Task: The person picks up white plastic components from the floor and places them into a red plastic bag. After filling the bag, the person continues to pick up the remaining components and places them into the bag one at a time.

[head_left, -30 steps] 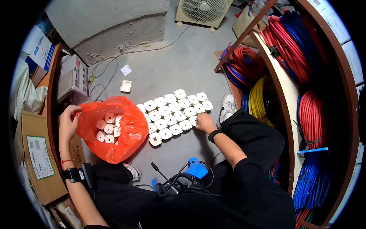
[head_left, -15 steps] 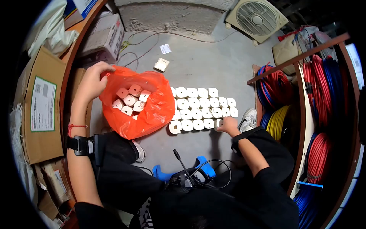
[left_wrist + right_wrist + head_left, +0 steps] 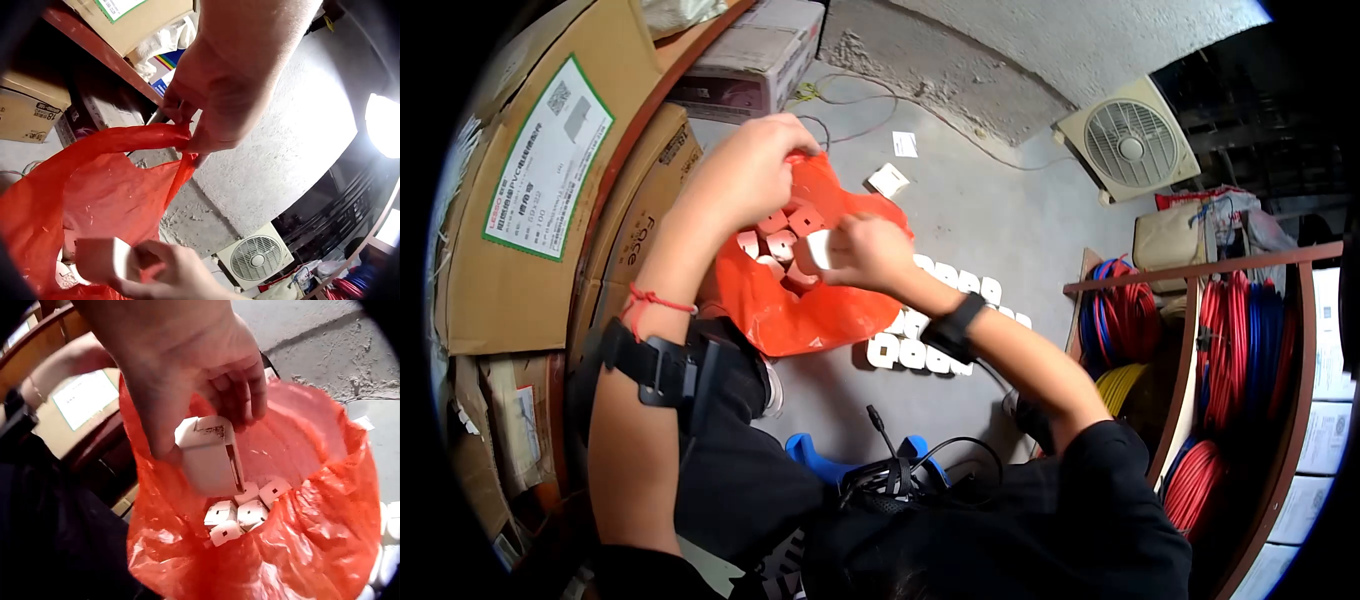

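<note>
My left hand (image 3: 750, 170) pinches the rim of a red plastic bag (image 3: 815, 325) and holds its mouth up; the left wrist view shows the gathered edge between thumb and fingers. Over that mouth, my right hand (image 3: 878, 252) grips a white plastic box (image 3: 816, 250) with rounded corners. In the right wrist view a brown-stained patch marks the held box (image 3: 209, 459). Inside the bag lie several similar white boxes (image 3: 252, 514) with small square holes. More white boxes (image 3: 912, 353) stand in rows on the floor, partly hidden by the bag and right arm.
A single white piece (image 3: 888, 181) and a paper slip (image 3: 905, 145) lie on the floor beyond the bag. Cartons (image 3: 510, 280) stand at the left, a box fan (image 3: 1132, 148) at the back, and a shelf (image 3: 1305, 340) with cable coils at the right.
My right hand has left the right end of the floor rows and come over the bag with a white box. The left hand keeps its hold on the rim. The head view has shifted.
</note>
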